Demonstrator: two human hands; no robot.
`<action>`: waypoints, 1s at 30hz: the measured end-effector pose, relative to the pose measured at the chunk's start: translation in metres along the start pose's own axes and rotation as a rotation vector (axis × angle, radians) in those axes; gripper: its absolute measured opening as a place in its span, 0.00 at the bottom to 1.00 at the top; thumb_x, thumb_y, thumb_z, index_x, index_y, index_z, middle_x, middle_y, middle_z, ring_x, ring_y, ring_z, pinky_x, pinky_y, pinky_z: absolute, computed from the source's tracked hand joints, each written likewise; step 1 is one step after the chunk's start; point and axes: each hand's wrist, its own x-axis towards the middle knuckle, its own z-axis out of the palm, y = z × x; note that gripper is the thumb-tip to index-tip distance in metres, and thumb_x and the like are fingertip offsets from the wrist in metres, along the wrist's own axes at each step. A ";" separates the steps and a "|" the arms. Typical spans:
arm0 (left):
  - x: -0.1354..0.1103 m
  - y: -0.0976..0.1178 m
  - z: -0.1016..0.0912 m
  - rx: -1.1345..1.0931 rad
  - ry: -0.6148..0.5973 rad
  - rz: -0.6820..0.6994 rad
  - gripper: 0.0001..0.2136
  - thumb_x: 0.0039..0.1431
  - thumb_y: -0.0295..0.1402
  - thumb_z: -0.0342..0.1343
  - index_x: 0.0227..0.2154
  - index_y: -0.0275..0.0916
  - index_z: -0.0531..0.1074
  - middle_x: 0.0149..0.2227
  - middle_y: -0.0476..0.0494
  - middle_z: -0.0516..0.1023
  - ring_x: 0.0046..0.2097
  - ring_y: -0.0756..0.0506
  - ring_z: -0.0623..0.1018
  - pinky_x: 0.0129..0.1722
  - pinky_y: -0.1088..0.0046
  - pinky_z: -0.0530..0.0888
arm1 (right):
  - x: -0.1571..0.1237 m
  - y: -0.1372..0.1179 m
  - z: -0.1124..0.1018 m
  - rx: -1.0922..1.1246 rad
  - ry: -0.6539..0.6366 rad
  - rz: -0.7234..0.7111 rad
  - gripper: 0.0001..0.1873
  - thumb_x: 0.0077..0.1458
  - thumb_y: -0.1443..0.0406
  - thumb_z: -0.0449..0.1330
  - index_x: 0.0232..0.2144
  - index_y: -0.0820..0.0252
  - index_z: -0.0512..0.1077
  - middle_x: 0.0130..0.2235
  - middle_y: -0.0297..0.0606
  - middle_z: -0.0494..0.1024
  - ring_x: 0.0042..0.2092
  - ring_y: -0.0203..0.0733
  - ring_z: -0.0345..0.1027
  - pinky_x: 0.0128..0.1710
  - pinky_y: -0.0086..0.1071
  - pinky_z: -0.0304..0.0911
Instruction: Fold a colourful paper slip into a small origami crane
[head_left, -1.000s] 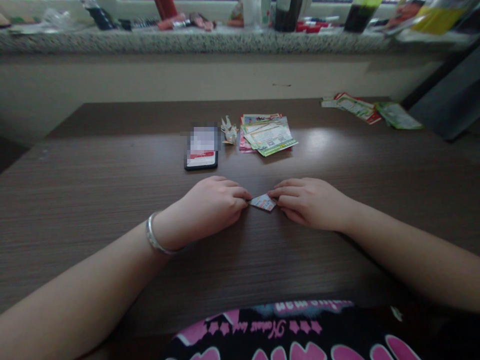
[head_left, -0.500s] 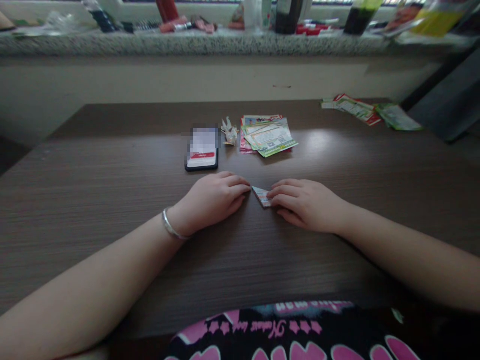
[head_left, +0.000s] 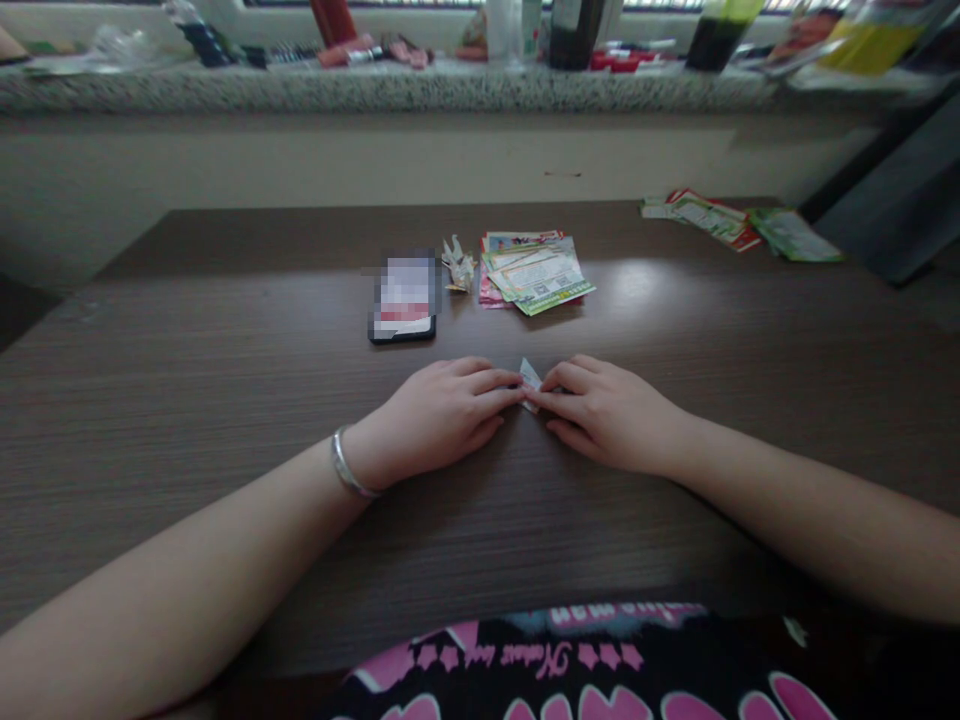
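A small folded piece of printed paper (head_left: 529,374) lies on the table between my fingertips, one pointed corner showing above them. My left hand (head_left: 454,408), with a silver bangle at the wrist, reaches in from the left. Its fingers are close together and the tips press the paper's left side. From the right, my right hand (head_left: 600,410) has its index fingertip on the paper, with the thumb tucked lower. Both sets of fingertips nearly meet and cover much of the paper.
Beyond my hands on the brown table (head_left: 247,340) lie a phone (head_left: 405,297), a crumpled folded-paper figure (head_left: 457,268) and a stack of printed leaflets (head_left: 538,275). More leaflets (head_left: 720,220) are at the far right. Bottles and clutter line the granite sill (head_left: 450,92).
My left hand has moved right and now touches the paper. The paper has turned or been refolded, its point now facing away from me. My right hand has barely shifted.
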 end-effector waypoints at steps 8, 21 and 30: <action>0.001 0.001 -0.001 0.013 -0.032 0.025 0.17 0.63 0.32 0.49 0.53 0.34 0.68 0.58 0.42 0.69 0.55 0.40 0.70 0.55 0.61 0.70 | 0.003 -0.001 0.003 -0.058 0.011 0.092 0.20 0.60 0.62 0.51 0.53 0.61 0.69 0.43 0.46 0.73 0.43 0.48 0.63 0.42 0.39 0.62; 0.002 0.009 -0.004 0.038 -0.054 -0.008 0.19 0.63 0.32 0.47 0.56 0.41 0.66 0.57 0.40 0.69 0.55 0.39 0.69 0.57 0.58 0.69 | 0.010 -0.001 0.000 -0.174 -0.008 0.139 0.22 0.60 0.62 0.49 0.54 0.61 0.68 0.40 0.45 0.72 0.43 0.49 0.62 0.45 0.40 0.52; 0.008 0.006 -0.003 0.002 -0.073 0.031 0.20 0.60 0.27 0.49 0.55 0.40 0.68 0.54 0.40 0.71 0.53 0.40 0.72 0.56 0.60 0.70 | 0.014 0.009 0.007 -0.122 -0.042 0.216 0.24 0.62 0.59 0.47 0.57 0.60 0.65 0.41 0.45 0.74 0.42 0.48 0.66 0.40 0.38 0.52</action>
